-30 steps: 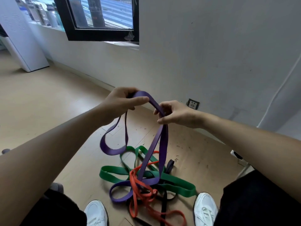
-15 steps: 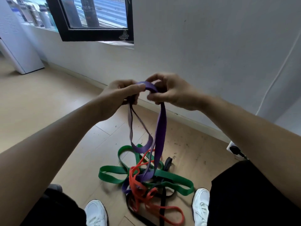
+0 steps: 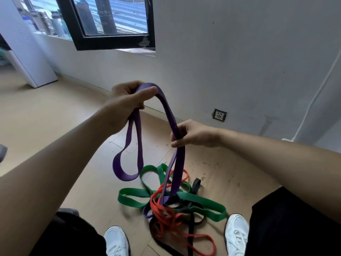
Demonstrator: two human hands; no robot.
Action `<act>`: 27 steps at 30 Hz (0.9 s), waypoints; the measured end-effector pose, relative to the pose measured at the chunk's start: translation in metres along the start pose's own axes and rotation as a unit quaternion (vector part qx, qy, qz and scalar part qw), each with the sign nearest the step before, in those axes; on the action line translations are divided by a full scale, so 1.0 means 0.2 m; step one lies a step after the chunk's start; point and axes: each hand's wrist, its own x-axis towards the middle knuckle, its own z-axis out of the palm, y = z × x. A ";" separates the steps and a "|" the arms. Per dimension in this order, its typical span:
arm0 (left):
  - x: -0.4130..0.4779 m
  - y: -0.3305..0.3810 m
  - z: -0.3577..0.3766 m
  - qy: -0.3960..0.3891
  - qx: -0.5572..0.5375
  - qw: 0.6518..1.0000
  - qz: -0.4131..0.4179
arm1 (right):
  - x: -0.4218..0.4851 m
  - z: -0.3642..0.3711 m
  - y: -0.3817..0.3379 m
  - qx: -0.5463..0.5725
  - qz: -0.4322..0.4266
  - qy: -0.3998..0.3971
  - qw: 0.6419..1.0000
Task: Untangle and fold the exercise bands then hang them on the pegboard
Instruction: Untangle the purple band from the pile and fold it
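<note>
I hold a purple band (image 3: pixel 168 115) up over the floor. My left hand (image 3: pixel 127 100) grips its top fold, and a purple loop hangs below that hand. My right hand (image 3: pixel 191 133) pinches the same band lower down on the right. From there two purple strands drop into a tangled pile on the floor. The pile holds a green band (image 3: pixel 201 201), an orange band (image 3: pixel 166 217) and a black band (image 3: pixel 191 230), all crossing each other. No pegboard is in view.
My two white shoes (image 3: pixel 116 241) (image 3: pixel 237 231) flank the pile on the wooden floor. A white wall with a socket (image 3: pixel 219 115) stands behind. A dark-framed window (image 3: pixel 110 24) is at upper left, with a white cabinet (image 3: pixel 27 58) beside it.
My right hand has slid down the purple band, away from my left hand. A longer purple loop now hangs under my left hand, and less purple lies in the pile.
</note>
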 end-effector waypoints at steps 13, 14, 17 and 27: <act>-0.05 -0.20 -0.32 -0.030 0.078 0.994 -0.075 | -0.13 -0.25 -0.26 0.191 -0.136 0.151 0.960; -0.05 -0.20 -0.30 -0.055 0.087 0.991 -0.080 | -0.14 -0.25 -0.28 0.209 -0.150 0.165 0.952; -0.03 -0.16 -0.20 -0.097 0.067 0.990 -0.074 | -0.13 -0.22 -0.30 0.223 -0.166 0.186 0.942; 0.01 -0.06 0.07 -0.102 0.136 0.985 -0.011 | -0.08 -0.18 -0.20 -0.017 -0.061 0.057 0.996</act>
